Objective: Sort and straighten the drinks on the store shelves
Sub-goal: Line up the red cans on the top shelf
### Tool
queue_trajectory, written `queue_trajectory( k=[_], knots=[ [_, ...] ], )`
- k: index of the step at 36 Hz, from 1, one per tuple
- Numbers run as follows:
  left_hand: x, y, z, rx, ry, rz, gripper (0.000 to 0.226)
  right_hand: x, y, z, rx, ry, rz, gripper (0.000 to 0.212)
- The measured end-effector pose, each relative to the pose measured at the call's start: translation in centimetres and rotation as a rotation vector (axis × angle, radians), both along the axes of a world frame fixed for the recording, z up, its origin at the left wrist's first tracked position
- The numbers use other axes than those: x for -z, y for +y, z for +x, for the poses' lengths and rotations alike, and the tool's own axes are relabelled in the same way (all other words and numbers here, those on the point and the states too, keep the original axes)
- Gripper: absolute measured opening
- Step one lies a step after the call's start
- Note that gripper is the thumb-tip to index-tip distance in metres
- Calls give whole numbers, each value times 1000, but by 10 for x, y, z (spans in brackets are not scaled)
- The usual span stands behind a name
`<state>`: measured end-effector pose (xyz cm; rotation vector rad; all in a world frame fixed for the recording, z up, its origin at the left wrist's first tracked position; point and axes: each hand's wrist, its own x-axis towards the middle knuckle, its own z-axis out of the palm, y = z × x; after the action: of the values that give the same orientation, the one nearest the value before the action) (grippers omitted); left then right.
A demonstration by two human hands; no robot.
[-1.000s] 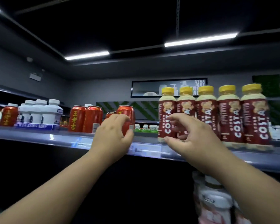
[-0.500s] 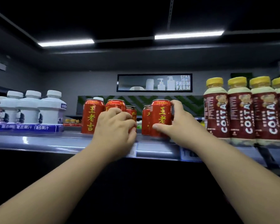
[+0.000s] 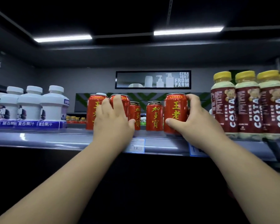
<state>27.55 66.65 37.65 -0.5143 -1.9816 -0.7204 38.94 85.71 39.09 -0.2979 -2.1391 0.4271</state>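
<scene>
Shelf [image 3: 39,139] seen from slightly below, with the price tag [image 3: 136,145] on its front lip as reference. Right hand [image 3: 197,125] is up and right of the price tag, grasping a red Wanglaoji can [image 3: 175,110]: thumb across the lower front, fingers wrapped round the right side up to the rim. That can is upright at the shelf front.

Left hand [image 3: 113,125] is just above-left of the tag, fingers curled over the front of a second Wanglaoji can [image 3: 121,101], thumb out to the right by its base, so it grasps the can. This can is upright, tight against a third Wanglaoji can [image 3: 93,110] on its far-from-tag side.

Above the tag, set further back between the hands, are two red JDB cans [image 3: 137,115] [image 3: 154,116], upright, apart.

Far left of the tag is a row of white juice bottles [image 3: 52,105] with a purple band. Far right of the tag, yellow-capped Costa bottles [image 3: 247,107] are packed side by side. High above the tag on the back wall is a STRAIGHT FROM FARM sign [image 3: 153,79].
</scene>
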Motion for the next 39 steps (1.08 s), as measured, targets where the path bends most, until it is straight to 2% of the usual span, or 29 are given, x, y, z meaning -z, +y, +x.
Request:
queue_trajectory(
  k=[3,5,11,15,17,21,26,28,31,39],
  knots=[
    [-11,-2,1,6,-13,-6,88,1,-2,0,15,-4,16,94],
    [-16,-4,1,82,-15,21,92,1,-2,0,23,-3,26,96],
    [-20,2,0,585,-225,256,96,3,-3,1,35,0,47,94],
    [-23,7,-1,705,-298,213,91,3,-3,2,44,6,50,93],
    [-21,10,2,678,-326,183,93,4,-3,1,50,7,54,94],
    [-17,15,4,505,-300,141,116,5,-3,0,61,24,52,96],
    [-13,14,-7,605,-316,190,99,5,-3,0,63,38,42,95],
    [-11,13,-4,583,-319,139,106,6,-4,-1,84,36,56,97],
    [-9,14,0,431,-285,51,118,7,-5,-2,123,34,89,100],
    [-13,16,3,306,-272,-20,71,13,-5,-1,177,56,124,104]
  ],
)
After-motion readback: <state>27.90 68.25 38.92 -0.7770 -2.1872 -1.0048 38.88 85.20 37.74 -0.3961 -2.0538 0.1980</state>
